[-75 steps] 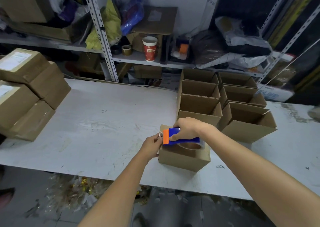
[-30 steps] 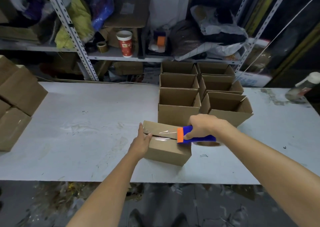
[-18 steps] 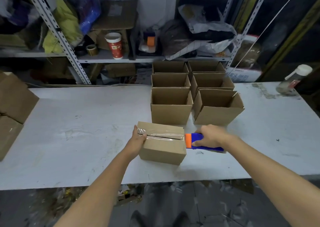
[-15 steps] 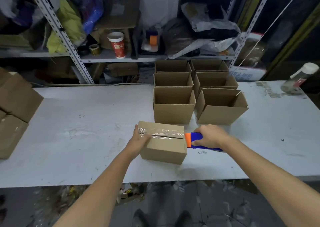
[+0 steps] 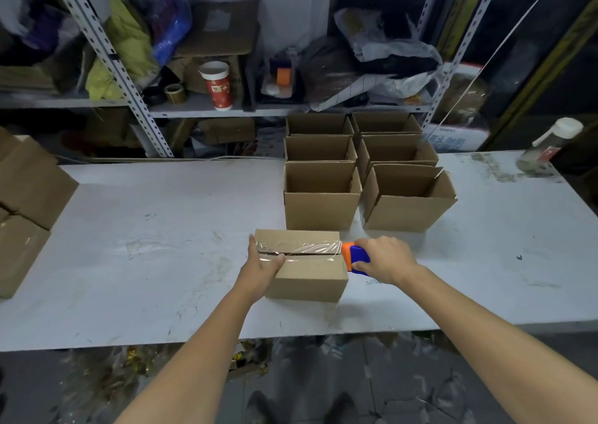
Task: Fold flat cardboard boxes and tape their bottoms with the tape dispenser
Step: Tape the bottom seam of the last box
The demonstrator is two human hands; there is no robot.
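With the left hand (image 5: 263, 261) clasping the cardboard box (image 5: 307, 278), the tape dispenser (image 5: 354, 257) gripped by the right hand (image 5: 385, 258) has now reached the far edge, so the bottom seam looks covered.

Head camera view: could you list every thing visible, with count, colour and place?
taped box: one, brown, front of table
tape: one strip, clear, along its top seam
tape dispenser: one, blue and orange, at the box's right end
open boxes: six, brown, two rows behind it
closed boxes: several, brown, table's left edge
table: one, white, under the boxes
cup: one, red and white, on shelf
bottle: one, white-capped, table's far right
left hand: holds the box's left end
right hand: grips the dispenser
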